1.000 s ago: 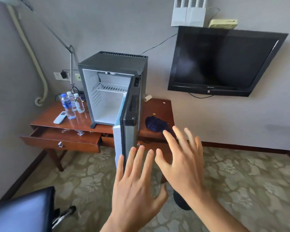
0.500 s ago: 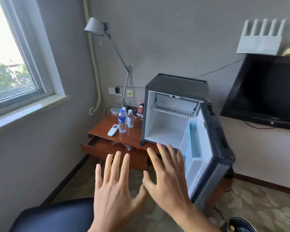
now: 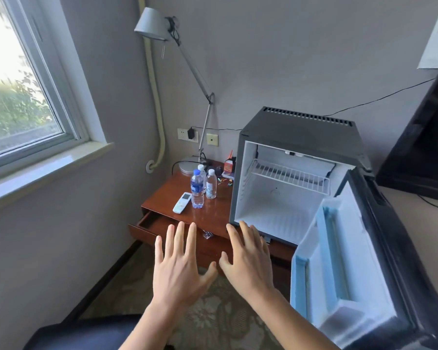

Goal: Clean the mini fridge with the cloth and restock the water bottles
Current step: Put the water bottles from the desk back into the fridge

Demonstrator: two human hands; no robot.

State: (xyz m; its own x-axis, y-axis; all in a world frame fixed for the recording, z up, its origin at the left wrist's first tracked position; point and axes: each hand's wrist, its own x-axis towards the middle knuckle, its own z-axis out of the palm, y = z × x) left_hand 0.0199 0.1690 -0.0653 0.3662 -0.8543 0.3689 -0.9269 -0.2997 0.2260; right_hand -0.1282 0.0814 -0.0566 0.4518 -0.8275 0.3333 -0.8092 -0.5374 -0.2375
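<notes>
A dark grey mini fridge (image 3: pixel 299 122) stands on a wooden table (image 3: pixel 167 195), its door (image 3: pixel 359 261) swung wide open to the right. The white inside is bare apart from a wire shelf (image 3: pixel 291 175). Three water bottles (image 3: pixel 197 190) stand together on the table left of the fridge. My left hand (image 3: pixel 180 269) and my right hand (image 3: pixel 248 261) are held flat in front of me, fingers spread, holding nothing, below the fridge opening. No cloth is in view.
A white remote (image 3: pixel 182 206) lies beside the bottles. The table's drawer (image 3: pixel 152 223) is pulled out. A desk lamp (image 3: pixel 152 24) stands at the back, with small items near it. A black TV (image 3: pixel 422 137) hangs at right, a dark chair (image 3: pixel 81 334) sits at bottom left.
My view has swung left and closer to the fridge, so the window and lamp came into sight. The blue cloth seen on the table earlier is now hidden. Both hands stay spread and empty.
</notes>
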